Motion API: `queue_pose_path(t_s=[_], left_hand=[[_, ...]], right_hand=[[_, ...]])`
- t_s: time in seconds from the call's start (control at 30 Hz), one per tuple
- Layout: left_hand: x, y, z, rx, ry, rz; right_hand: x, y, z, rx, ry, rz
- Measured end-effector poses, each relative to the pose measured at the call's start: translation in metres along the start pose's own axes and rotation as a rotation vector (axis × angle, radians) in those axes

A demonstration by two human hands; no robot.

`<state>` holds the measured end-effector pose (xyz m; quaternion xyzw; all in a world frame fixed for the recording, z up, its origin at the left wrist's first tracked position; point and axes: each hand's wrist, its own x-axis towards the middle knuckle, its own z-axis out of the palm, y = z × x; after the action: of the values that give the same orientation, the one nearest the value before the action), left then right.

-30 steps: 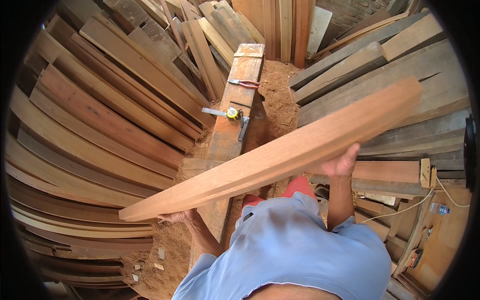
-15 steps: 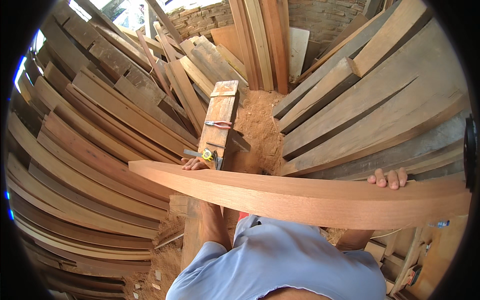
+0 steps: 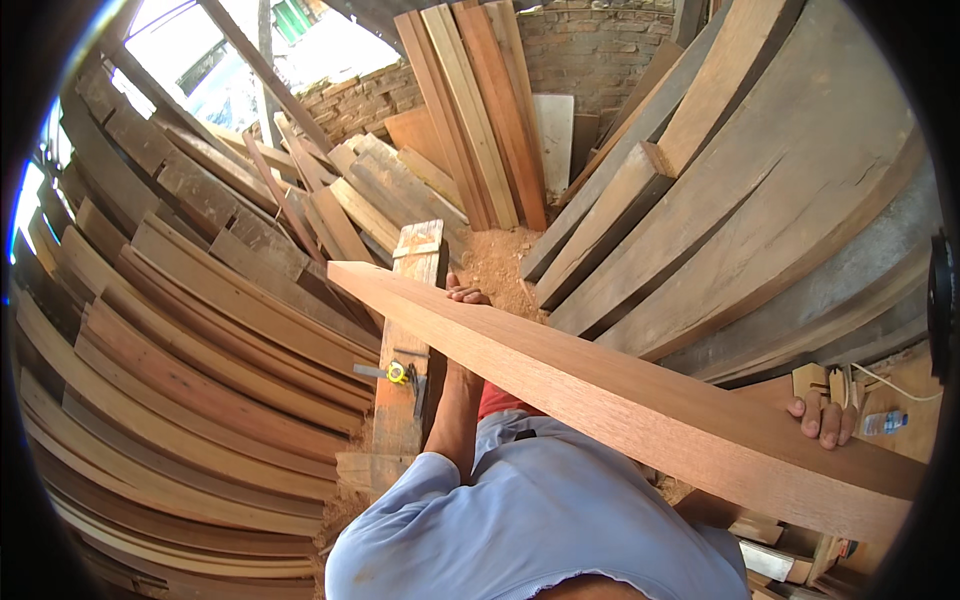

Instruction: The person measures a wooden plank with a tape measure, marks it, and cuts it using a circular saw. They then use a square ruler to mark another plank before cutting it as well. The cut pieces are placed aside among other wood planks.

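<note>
Wearing: a pale blue shirt (image 3: 520, 510) and red shorts (image 3: 503, 402), with a beam (image 3: 600, 390) held across the front of the body.
Right hand (image 3: 825, 418): grasping the beam near its right end, fingers curled over the far edge onto the top face; the thumb is hidden.
Left hand (image 3: 467, 293): grasping the beam toward its other end, the forearm passing underneath and the fingers bent over the far edge.
Beam: long, reddish brown and smooth-faced, slanting from lower right to upper left, its left end above the bench (image 3: 397, 435); whether it touches the bench I cannot tell.
Bottle (image 3: 885, 422): clear plastic, just beyond the right hand.
Bench: a narrow, worn plank running away from the body, partly covered by the beam.
Tape measure (image 3: 397, 372): yellow, on the bench, a flat metal blade (image 3: 370, 371) sticking out beside it.
Left boards (image 3: 200, 330): many, packed side by side in brown tones.
Right boards (image 3: 740, 190): wide, greyish, leaning close together.
Sawdust (image 3: 500, 262): spread on the floor past the bench.
Upright boards (image 3: 487, 110): standing against a brick wall (image 3: 600, 50).
</note>
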<state>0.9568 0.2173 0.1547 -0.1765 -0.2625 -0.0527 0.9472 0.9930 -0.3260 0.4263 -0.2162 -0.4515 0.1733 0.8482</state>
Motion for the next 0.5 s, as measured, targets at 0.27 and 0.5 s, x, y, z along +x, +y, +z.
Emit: queue_pose_path(t_s=[0.27,0.5], left_hand=[[0.074,0.048,-0.111,0.004,0.361,0.292],[0.151,0.118,-0.152,0.146,0.923,0.491]], right_hand=[[0.047,0.069,-0.018,-0.154,0.193,-0.313],[0.172,0.161,-0.098,-0.412,0.400,-0.377]])
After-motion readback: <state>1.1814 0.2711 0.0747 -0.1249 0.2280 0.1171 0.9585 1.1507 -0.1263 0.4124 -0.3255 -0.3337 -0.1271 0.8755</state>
